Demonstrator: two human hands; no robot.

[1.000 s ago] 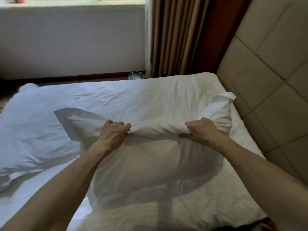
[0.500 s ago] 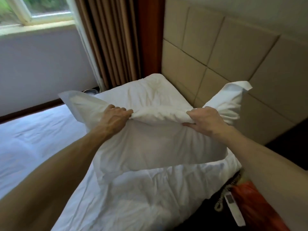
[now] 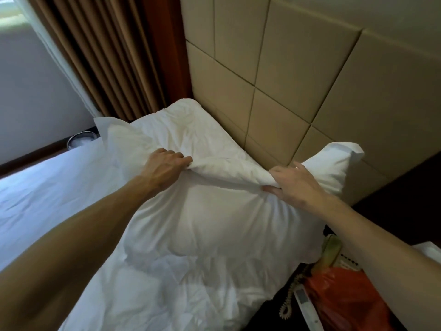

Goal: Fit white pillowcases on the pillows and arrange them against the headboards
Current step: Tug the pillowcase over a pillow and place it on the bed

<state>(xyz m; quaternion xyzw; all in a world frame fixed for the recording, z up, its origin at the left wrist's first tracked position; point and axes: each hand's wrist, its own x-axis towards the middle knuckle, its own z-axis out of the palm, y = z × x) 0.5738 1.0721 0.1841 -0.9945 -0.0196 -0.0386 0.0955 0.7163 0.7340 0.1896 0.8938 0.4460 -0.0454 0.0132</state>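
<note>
White pillow mid-frame at head of bed, top edge clenched in left grip and right grip, long axis roughly along headboard upper right, right grip nearer.

curtain: brown, pleated | wall: pale, beneath bright window | skirting: dark
</note>
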